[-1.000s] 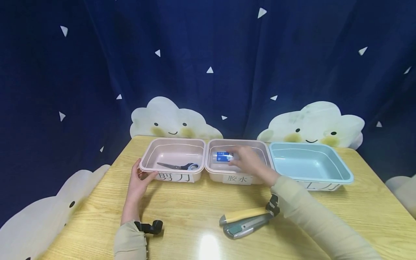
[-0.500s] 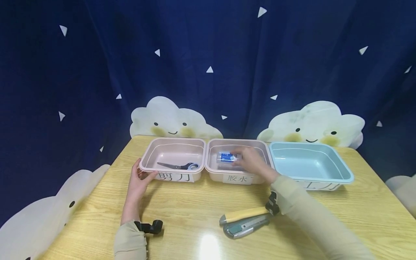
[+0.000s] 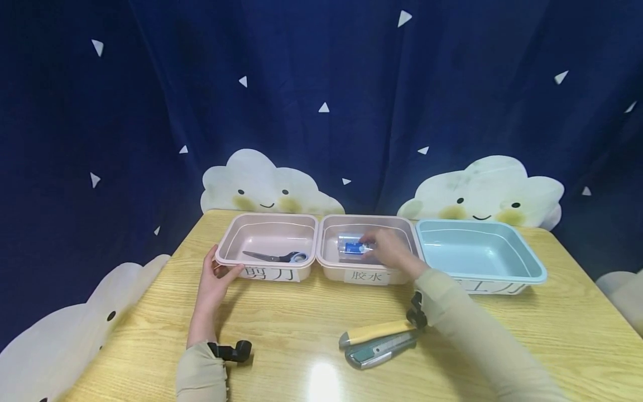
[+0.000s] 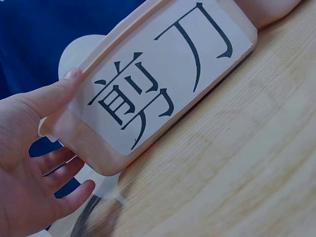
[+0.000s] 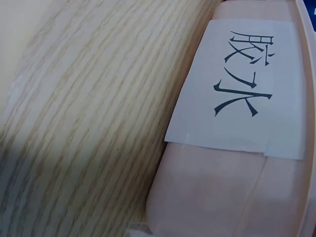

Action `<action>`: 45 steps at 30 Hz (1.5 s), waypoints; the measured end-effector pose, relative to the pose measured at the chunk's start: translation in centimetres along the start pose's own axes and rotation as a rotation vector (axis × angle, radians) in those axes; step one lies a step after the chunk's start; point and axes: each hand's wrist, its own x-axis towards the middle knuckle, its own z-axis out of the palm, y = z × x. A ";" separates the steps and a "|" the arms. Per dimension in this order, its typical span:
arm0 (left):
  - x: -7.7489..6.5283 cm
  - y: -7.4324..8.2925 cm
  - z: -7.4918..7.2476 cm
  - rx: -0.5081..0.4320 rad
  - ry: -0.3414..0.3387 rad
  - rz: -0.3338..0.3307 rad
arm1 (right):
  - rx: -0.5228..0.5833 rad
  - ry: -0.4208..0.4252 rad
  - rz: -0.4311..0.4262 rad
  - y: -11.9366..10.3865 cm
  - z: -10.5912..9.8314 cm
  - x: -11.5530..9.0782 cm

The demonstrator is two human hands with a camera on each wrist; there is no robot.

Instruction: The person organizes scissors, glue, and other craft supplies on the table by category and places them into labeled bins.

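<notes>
At the front left corner of the left pink bin (image 3: 271,220), my left hand (image 3: 213,285) grips the bin, thumb against its labelled front and fingers round its side. The left wrist view shows the thumb (image 4: 59,91) at the rim. Dark-bladed scissors (image 3: 276,257) with a blue-and-white handle lie in that bin. Inside the middle pink bin (image 3: 369,219), my right hand (image 3: 389,248) pinches a clear glue bottle (image 3: 351,248) with a blue label, lying on its side. The hand covers its right end. The right wrist view shows only the bin's labelled front (image 5: 247,89).
A light blue bin (image 3: 477,251) stands at the right of the row. Two utility knives, one yellow (image 3: 377,331) and one dark green (image 3: 380,350), lie on the wooden table (image 3: 286,324), partly under my right wrist. A dark blue curtain (image 3: 321,145) hangs behind.
My right hand and the glue bottle have shifted a little to the right and toward me inside the middle bin. My left hand has stayed on the left bin.
</notes>
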 end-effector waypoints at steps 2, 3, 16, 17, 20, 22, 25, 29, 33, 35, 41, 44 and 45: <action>0.0 0.0 0.0 -0.003 0.000 -0.003 | 0.012 -0.021 0.024 0.2 0.0 0.1; -0.1 0.0 0.0 -0.001 -0.001 -0.004 | 0.015 -0.030 0.031 0.3 0.1 0.1; -0.3 0.4 0.4 -0.018 -0.021 -0.004 | 0.038 -0.083 0.043 0.7 0.0 -0.2; -0.3 0.3 0.5 -0.013 -0.021 -0.004 | 0.040 -0.086 0.043 0.8 0.0 -0.2; -0.4 0.3 0.5 -0.011 -0.024 -0.011 | 0.053 -0.079 0.074 0.9 0.0 -0.1; -0.3 0.3 0.5 -0.010 -0.025 -0.010 | 0.063 -0.060 0.083 1.0 -0.1 0.1; -0.1 0.4 0.4 -0.002 -0.021 -0.002 | 0.077 -0.034 0.086 1.1 -0.4 0.3; 0.1 0.6 0.3 0.020 -0.012 0.006 | 0.061 -0.034 0.054 0.9 -0.8 0.2; 0.0 0.6 0.3 0.018 -0.016 -0.001 | 0.042 -0.019 0.028 0.4 -1.3 -0.5; 0.0 0.6 0.2 0.016 -0.014 -0.003 | 0.031 0.003 0.003 0.1 -1.5 -0.9; -0.1 0.5 0.1 0.016 -0.004 -0.009 | 0.026 0.059 -0.109 -0.4 -1.8 -2.1; -0.2 0.5 0.0 0.011 -0.007 -0.014 | 0.037 0.077 -0.161 -0.6 -2.0 -2.8; -0.2 0.5 0.0 0.011 -0.007 -0.015 | 0.041 0.081 -0.175 -0.6 -2.1 -3.1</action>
